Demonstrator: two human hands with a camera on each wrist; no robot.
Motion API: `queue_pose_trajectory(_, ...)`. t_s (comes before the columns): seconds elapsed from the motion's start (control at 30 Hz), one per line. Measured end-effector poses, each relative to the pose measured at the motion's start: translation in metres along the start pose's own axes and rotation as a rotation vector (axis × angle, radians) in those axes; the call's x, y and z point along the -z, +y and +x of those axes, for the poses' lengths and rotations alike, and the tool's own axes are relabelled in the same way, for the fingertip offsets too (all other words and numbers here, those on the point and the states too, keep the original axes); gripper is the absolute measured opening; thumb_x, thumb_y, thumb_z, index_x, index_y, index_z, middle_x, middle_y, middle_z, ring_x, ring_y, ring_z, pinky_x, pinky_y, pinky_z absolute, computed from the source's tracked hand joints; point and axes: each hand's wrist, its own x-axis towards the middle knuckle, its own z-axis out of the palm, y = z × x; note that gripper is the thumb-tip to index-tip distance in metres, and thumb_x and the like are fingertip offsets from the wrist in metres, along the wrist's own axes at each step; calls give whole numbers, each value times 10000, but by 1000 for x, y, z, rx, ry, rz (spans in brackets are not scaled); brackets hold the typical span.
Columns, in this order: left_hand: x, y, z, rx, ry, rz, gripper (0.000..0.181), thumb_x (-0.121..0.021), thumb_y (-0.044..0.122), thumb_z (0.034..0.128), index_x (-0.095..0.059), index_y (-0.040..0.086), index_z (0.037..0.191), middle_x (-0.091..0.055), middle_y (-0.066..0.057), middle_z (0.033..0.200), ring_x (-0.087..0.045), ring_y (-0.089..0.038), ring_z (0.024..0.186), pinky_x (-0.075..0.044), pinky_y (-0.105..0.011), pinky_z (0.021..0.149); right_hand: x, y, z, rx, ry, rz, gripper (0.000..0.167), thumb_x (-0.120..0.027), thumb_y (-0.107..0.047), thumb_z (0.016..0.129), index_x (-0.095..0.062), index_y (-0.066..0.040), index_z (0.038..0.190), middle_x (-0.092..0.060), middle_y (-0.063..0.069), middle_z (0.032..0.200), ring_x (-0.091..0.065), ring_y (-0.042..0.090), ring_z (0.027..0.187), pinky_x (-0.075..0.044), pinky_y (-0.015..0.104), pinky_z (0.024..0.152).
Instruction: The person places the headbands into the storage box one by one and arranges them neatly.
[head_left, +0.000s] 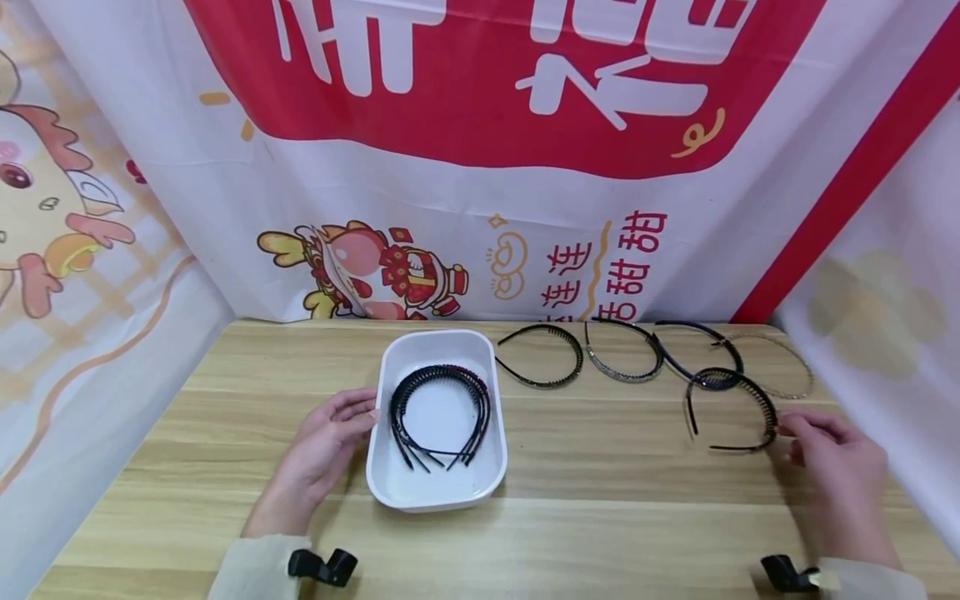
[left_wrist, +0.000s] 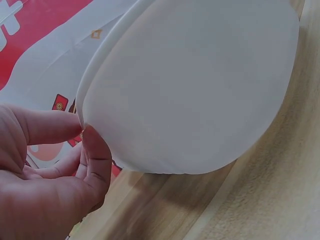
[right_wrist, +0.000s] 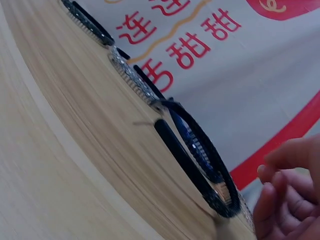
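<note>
The left hand (head_left: 333,437) pinches the white tray (head_left: 438,490) at its nine o'clock, and several black headbands (head_left: 438,372) lie inside. The right hand (head_left: 836,446) has its fingers curled just beside the loose dark headband (head_left: 768,410), which is toward ten o'clock from it; whether they hold it, I cannot tell. Four other headbands (head_left: 578,354) are on the wooden table (head_left: 585,467), from two to three o'clock of the tray.

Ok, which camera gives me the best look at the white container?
The head view: it shows the white container almost whole, with the black headbands inside. The left wrist view shows only part of its outside, with the left hand pinching its rim; the right wrist view doesn't show it.
</note>
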Motion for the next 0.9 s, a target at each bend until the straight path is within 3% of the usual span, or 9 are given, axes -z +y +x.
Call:
queue_pose_trajectory(0.07,0,0,1,0,0,-3,516,-643,-5,1021,-456,-55,1499,-676,33,1177,-649,-85,1082,-565,-212,974,4,1,3,-42,-45,54,138,-834,-93,936,-808,-217,880,-717,-79,709,-628,99,619,-569,221,592)
queue_pose_trajectory(0.1,0,0,1,0,0,-3,517,-642,-6,1022,-454,-55,1501,-674,33,1178,-647,-83,1082,-564,-210,974,7,2,5,-48,-65,19,145,-836,-106,937,-800,-226,866,-703,-71,702,-635,99,627,-583,231,598)
queue_pose_trajectory(0.2,0,0,1,2,0,0,523,-642,-4,1023,-449,-54,1507,-672,31,1187,-646,-82,1085,-563,-208,976,14,5,9,-44,-131,-137,151,-809,-164,973,-783,-254,854,-689,-87,701,-656,92,653,-616,262,629)
queue_pose_trajectory(0.3,0,-1,1,8,1,0,528,-643,-2,1023,-445,-48,1511,-669,28,1200,-646,-84,1092,-563,-207,985,20,6,13,8,-124,-434,195,-787,-302,992,-751,-374,814,-688,-176,709,-656,44,660,-601,235,636)
queue_pose_trajectory(0.4,0,-1,1,9,5,-11,517,-640,-4,1022,-455,-41,1502,-678,40,1184,-652,-85,1088,-562,-212,987,20,6,16,4,-166,-548,133,-766,-366,1003,-755,-343,873,-708,-185,736,-681,51,674,-612,251,652)
queue_pose_trajectory(0.53,1,0,1,13,3,-46,497,-610,-22,1026,-455,-42,1497,-687,69,1147,-657,-74,1085,-559,-214,998,19,5,17,11,-222,-643,217,-759,-433,1002,-731,-217,1003,-730,-168,765,-706,67,694,-632,268,667)
queue_pose_trajectory(0.63,1,1,1,22,-7,-78,516,-579,-25,1039,-420,-61,1528,-675,67,1176,-655,-69,1115,-553,-209,1027,19,5,16,12,-243,-657,240,-763,-433,1000,-698,-203,1025,-737,-166,777,-712,69,707,-638,272,677)
queue_pose_trajectory(0.77,0,2,0,29,-23,-101,547,-561,9,1063,-379,-79,1572,-667,56,1244,-657,-79,1155,-547,-214,1051,18,5,16,9,-244,-669,269,-765,-416,1000,-692,-163,1056,-741,-166,772,-716,67,701,-639,273,673)
queue_pose_trajectory(0.9,0,3,-1,21,-37,-94,606,-586,-33,1024,-358,-75,1584,-675,56,1248,-660,-82,1155,-551,-219,1049,17,2,16,8,-241,-702,423,-756,-435,1001,-668,-60,1177,-748,-157,770,-719,66,700,-637,271,670)
